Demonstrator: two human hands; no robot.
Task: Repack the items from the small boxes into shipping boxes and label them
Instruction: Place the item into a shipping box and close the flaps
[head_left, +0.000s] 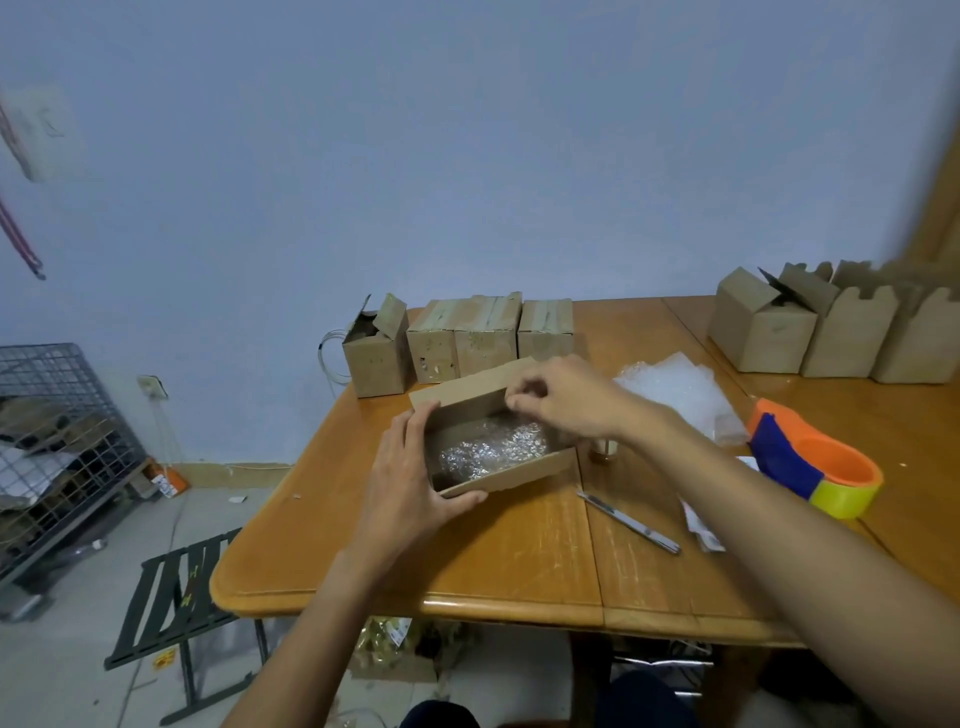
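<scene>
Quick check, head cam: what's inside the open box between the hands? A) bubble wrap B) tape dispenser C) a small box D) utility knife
A: crinkled bubble wrap lies in the open box; the tape dispenser and the knife lie on the table to its right.

Open cardboard box (498, 447) (bubble wrap (488, 447) inside) lies on table (519, 561).

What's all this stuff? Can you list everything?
open cardboard box: one, brown, table centre, bubble wrap inside
rear boxes: four, brown, table's back edge
right-side boxes: three, brown, far right
bubble wrap sheets: pile, clear, right of box
tape dispenser: one, orange and blue, right
utility knife: one, silver, near open box
table: one, orange-brown wood
folding stool: one, dark, floor left
wire cage: one, grey, far left
left hand: grips open box's near corner
right hand: pinches its far flap
</scene>
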